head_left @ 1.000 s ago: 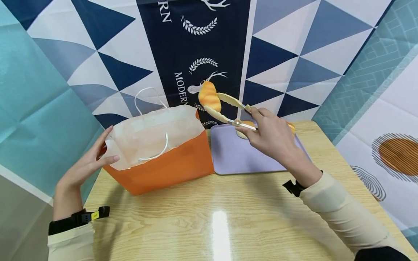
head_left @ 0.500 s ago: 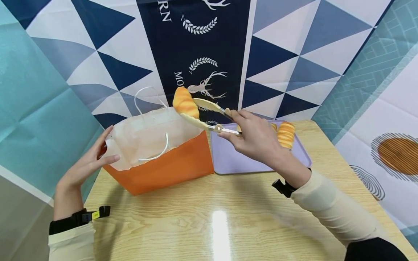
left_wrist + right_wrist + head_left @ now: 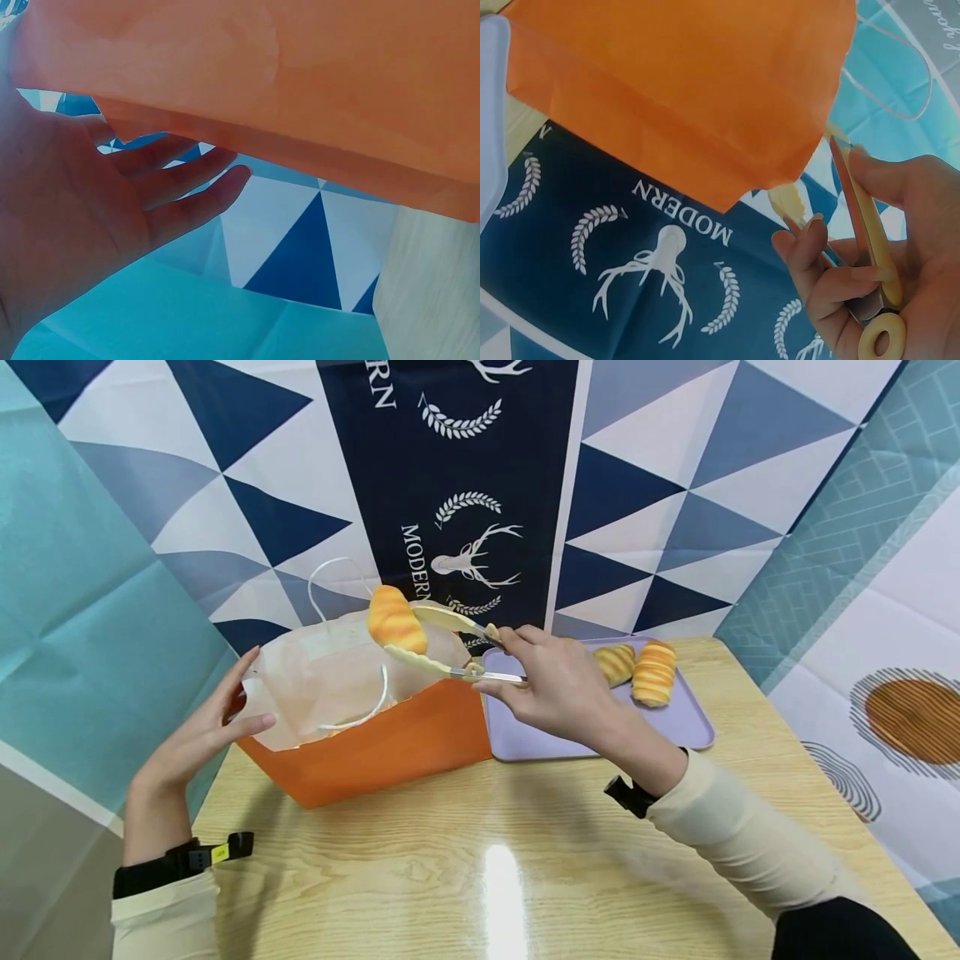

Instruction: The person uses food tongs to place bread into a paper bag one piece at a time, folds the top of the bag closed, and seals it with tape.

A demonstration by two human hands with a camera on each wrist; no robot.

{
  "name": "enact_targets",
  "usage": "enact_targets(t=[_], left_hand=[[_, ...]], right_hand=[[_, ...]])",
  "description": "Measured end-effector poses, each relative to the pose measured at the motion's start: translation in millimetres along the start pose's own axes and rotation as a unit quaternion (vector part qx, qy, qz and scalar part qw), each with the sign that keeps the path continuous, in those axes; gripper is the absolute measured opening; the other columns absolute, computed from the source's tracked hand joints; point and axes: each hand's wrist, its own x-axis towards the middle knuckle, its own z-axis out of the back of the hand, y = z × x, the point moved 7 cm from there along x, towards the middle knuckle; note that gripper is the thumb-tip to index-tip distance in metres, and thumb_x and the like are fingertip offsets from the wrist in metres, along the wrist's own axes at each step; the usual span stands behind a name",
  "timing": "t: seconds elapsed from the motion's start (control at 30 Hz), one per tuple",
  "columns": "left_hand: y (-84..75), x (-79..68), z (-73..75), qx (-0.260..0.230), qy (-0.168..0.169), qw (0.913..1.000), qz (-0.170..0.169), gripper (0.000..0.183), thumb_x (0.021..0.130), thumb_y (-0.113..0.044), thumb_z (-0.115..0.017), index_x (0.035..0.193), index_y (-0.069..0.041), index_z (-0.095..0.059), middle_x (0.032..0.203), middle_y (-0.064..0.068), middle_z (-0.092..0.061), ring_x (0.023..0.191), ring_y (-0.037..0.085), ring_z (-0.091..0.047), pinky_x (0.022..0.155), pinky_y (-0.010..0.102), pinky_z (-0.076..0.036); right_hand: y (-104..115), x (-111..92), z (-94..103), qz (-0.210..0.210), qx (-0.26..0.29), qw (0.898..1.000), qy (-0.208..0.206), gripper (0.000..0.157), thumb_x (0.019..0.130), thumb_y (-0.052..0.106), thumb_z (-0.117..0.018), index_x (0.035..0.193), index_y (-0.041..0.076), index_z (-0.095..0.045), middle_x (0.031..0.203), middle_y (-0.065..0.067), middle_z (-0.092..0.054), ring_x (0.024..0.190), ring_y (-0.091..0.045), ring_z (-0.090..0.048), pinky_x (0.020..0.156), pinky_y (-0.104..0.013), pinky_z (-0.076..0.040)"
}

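Left hand (image 3: 197, 739) grips the bag (image 3: 390, 747), right hand (image 3: 558, 683) is clamped on tongs (image 3: 420, 660), and imo that bread (image 3: 395, 620) over the bag could slip if they slacken.

White "MODERN" reads down the far navy panel (image 3: 465, 470), with a cut-off "RN" higher up.

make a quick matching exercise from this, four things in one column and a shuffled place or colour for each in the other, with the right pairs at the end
1. paper bag
2. tongs
3. tray
4. left hand

A. pale purple
B. at one end of the bag's rim
C. gripped in the right hand
D. orange outside

Pairs: 1-D, 2-C, 3-A, 4-B
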Motion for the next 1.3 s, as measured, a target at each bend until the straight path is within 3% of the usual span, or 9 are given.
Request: enact_targets(t=[0.2, 0.57, 0.7, 0.83, 1.03, 1.2, 1.3], left_hand=[[-0.7, 0.7, -1.1, 0.001, 0.001, 1.0000, 0.000, 0.090, 0.093, -0.018, -0.059, 0.160, -0.033, 0.000, 0.165, 0.003, 0.007, 0.143, 0.045, -0.005, 0.100, 0.085, -0.014], [-5.2, -0.7, -1.4, -0.011, 0.007, 0.9998, -0.012, 0.089, 0.094, -0.015, -0.058, 0.158, -0.038, -0.001, 0.165, 0.004, 0.004, 0.144, 0.041, -0.004, 0.102, 0.084, -0.012], [-5.4, -1.2, -1.5, -0.008, 0.007, 0.9999, -0.009, 0.089, 0.094, -0.016, -0.058, 0.158, -0.039, -0.001, 0.165, 0.003, 0.006, 0.144, 0.041, -0.002, 0.102, 0.084, -0.011], [-3.9, -1.3, -1.5, -0.006, 0.007, 0.9999, -0.006, 0.089, 0.094, -0.017, -0.058, 0.158, -0.040, -0.001, 0.165, 0.001, 0.008, 0.144, 0.041, -0.001, 0.102, 0.084, -0.010], [-1.4, -2.8, -1.3, -0.003, 0.006, 1.0000, -0.006, 0.089, 0.095, -0.017, -0.058, 0.158, -0.040, 0.000, 0.165, -0.001, 0.011, 0.145, 0.041, 0.002, 0.104, 0.083, -0.007], [-1.8, -3.1, -1.2, -0.005, 0.005, 0.9999, -0.009, 0.089, 0.094, -0.016, -0.058, 0.158, -0.039, -0.001, 0.165, -0.001, 0.011, 0.145, 0.042, 0.002, 0.104, 0.083, -0.007], [-1.9, -3.1, -1.9, -0.006, 0.007, 0.9999, -0.009, 0.089, 0.095, -0.016, -0.058, 0.159, -0.038, 0.000, 0.165, 0.000, 0.011, 0.145, 0.042, 0.002, 0.104, 0.083, -0.007]], right_hand=[[3.6, -0.9, -0.8, 0.001, 0.003, 1.000, -0.002, 0.073, 0.085, 0.059, -0.066, 0.135, 0.007, -0.060, 0.103, -0.001, -0.065, 0.066, -0.011, -0.059, 0.049, -0.033, -0.052], [-8.2, -6.6, 7.2, -0.019, 0.021, 1.000, -0.009, 0.078, 0.084, 0.059, -0.067, 0.137, 0.003, -0.058, 0.115, -0.009, -0.066, 0.079, -0.018, -0.062, 0.065, -0.039, -0.058], [-18.5, -11.2, 16.1, -0.033, 0.018, 0.999, -0.016, 0.079, 0.084, 0.060, -0.067, 0.139, 0.004, -0.056, 0.112, -0.008, -0.066, 0.070, -0.017, -0.056, 0.056, -0.036, -0.053], [-34.9, -17.5, 27.2, -0.052, 0.016, 0.998, -0.026, 0.075, 0.085, 0.058, -0.067, 0.138, 0.006, -0.058, 0.104, -0.003, -0.064, 0.060, -0.017, -0.050, 0.048, -0.032, -0.043], [-68.3, -30.1, 38.7, -0.084, -0.008, 0.996, -0.034, 0.070, 0.086, 0.049, -0.071, 0.138, 0.005, -0.058, 0.110, -0.010, -0.067, 0.061, -0.018, -0.053, 0.049, -0.034, -0.044], [-99.0, -40.1, 35.2, -0.126, -0.028, 0.992, -0.018, 0.076, 0.085, 0.052, -0.071, 0.141, 0.003, -0.054, 0.110, -0.015, -0.065, 0.070, -0.024, -0.053, 0.050, -0.039, -0.044], [-117.2, -46.3, 27.8, -0.148, -0.039, 0.988, -0.004, 0.080, 0.084, 0.055, -0.070, 0.140, 0.001, -0.054, 0.100, -0.015, -0.063, 0.070, -0.026, -0.050, 0.049, -0.038, -0.041]])
